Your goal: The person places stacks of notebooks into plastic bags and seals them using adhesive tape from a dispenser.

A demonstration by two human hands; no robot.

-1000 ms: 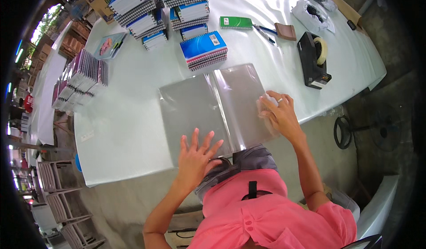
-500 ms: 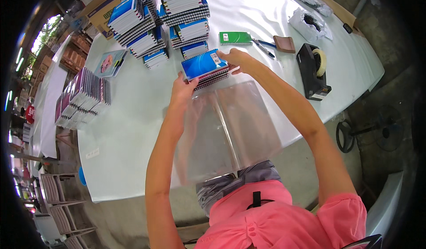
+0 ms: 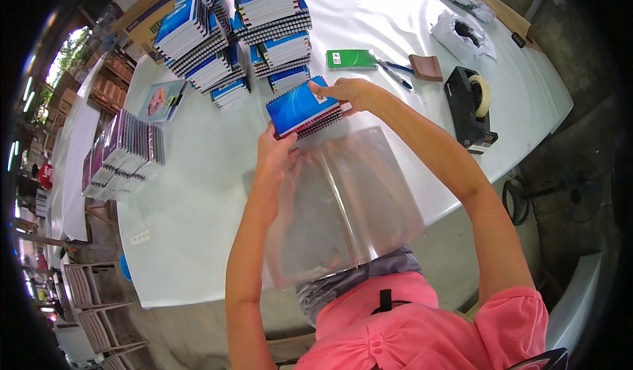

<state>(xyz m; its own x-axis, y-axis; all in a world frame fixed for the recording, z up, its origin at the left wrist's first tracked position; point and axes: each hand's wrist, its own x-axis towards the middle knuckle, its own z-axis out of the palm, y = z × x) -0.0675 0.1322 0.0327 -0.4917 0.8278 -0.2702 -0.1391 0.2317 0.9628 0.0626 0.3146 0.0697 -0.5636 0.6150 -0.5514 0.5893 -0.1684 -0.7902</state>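
A small stack of spiral notebooks [image 3: 297, 111] with a blue cover on top is gripped between my two hands, tilted a little, at the middle of the table. My left hand [image 3: 273, 147] closes on its near left corner. On the right end, my right hand [image 3: 353, 93] has its thumb over the top cover and its fingers at the side. Just below the stack, clear plastic bags or sheets [image 3: 382, 185] lie flat and hang past the near table edge. Tall piles of blue spiral notebooks [image 3: 280, 43] stand beyond my hands.
Purple notebooks [image 3: 125, 146] are piled at the left, near a notebook with a picture cover [image 3: 158, 99]. Right of my hands lie a green notebook [image 3: 359, 59], pens [image 3: 395, 74], a brown block [image 3: 426, 67] and a black tape dispenser [image 3: 461, 109]. A white plastic bag [image 3: 455, 37] sits farther back.
The notebook stack has turned and tilted slightly in my hands, its left end now a little lower. Both hands still hold it. The whole view has shifted slightly.
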